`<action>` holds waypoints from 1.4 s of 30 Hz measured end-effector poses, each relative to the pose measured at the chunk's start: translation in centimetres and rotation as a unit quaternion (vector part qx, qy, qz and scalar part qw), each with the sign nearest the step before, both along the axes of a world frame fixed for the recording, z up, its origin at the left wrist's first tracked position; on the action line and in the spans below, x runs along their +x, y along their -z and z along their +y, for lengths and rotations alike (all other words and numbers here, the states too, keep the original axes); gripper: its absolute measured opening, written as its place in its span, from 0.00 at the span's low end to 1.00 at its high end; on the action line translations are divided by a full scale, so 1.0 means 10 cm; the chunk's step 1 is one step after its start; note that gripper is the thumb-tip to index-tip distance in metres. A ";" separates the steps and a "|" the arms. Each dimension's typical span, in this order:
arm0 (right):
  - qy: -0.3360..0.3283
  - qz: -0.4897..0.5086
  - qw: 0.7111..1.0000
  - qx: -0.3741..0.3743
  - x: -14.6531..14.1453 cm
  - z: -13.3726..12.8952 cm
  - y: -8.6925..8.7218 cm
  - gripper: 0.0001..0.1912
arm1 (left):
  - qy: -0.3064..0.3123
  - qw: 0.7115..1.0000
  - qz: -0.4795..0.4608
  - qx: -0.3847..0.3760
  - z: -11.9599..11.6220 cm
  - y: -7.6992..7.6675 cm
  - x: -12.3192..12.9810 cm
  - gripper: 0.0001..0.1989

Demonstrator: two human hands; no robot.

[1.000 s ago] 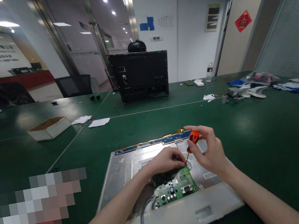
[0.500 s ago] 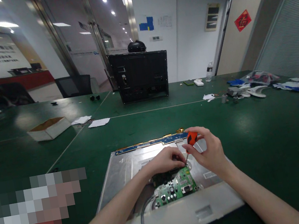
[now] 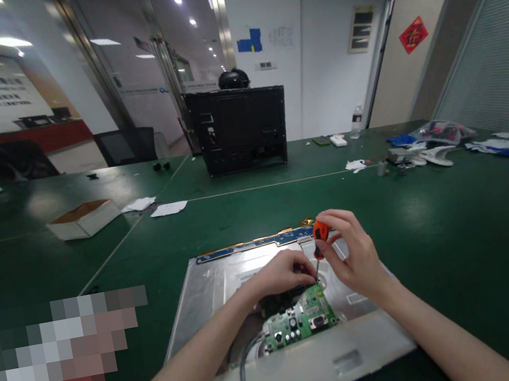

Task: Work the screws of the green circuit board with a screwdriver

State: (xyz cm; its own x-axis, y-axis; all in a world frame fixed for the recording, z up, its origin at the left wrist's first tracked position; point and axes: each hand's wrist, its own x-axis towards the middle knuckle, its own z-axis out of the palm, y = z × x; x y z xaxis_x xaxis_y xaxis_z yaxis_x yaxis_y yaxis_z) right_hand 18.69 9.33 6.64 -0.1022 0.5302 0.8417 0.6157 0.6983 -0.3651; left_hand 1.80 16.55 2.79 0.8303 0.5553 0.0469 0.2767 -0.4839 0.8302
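My right hand point(image 3: 357, 254) grips an orange-and-black screwdriver point(image 3: 321, 231) by its handle, thumb and fingers around it. The shaft points down to the upper corner of a green circuit board point(image 3: 302, 320). Curled beside the screwdriver's tip is my left hand point(image 3: 288, 271), its fingertips pinched together; whatever they hold is hidden. Both hands are over the silver metal back of a display panel point(image 3: 216, 279), which lies flat before me. A narrow blue circuit strip point(image 3: 245, 248) runs along the panel's far edge. From the green board a grey cable point(image 3: 243, 376) leads toward me.
The panel lies on a green table point(image 3: 440, 236). Farther off stand a black monitor point(image 3: 241, 130), a white open box point(image 3: 85, 220) and a water bottle point(image 3: 357, 122). Papers point(image 3: 169, 209) lie at the left, gloves and metal parts point(image 3: 406, 157) at the right. A pixelated patch covers the lower left.
The screwdriver's handle has turned and tilted slightly left in my right hand, whose fingers have shifted on it. My left hand and the panel stay in place.
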 end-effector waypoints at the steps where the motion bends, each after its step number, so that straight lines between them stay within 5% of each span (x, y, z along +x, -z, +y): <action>1: 0.003 -0.006 1.000 -0.004 0.00 0.00 0.00 0.20 | 0.000 1.000 0.001 0.001 0.00 0.00 0.00 0.03; 11: 0.058 0.001 0.998 0.024 0.02 0.03 0.07 0.20 | -0.004 1.000 -0.001 0.000 0.00 -0.02 0.00 0.03; 42: 0.027 0.003 0.999 0.021 0.02 0.01 0.00 0.19 | -0.004 1.000 -0.004 -0.002 -0.01 -0.02 0.00 0.02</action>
State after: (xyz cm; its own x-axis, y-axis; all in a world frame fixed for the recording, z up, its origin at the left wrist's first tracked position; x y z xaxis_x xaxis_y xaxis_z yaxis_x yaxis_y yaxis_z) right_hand 18.85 9.42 6.65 -0.0695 0.4984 0.8641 0.6517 0.6785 -0.3389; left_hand 1.84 16.47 3.04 0.8254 0.5622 0.0510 0.2739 -0.4778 0.8347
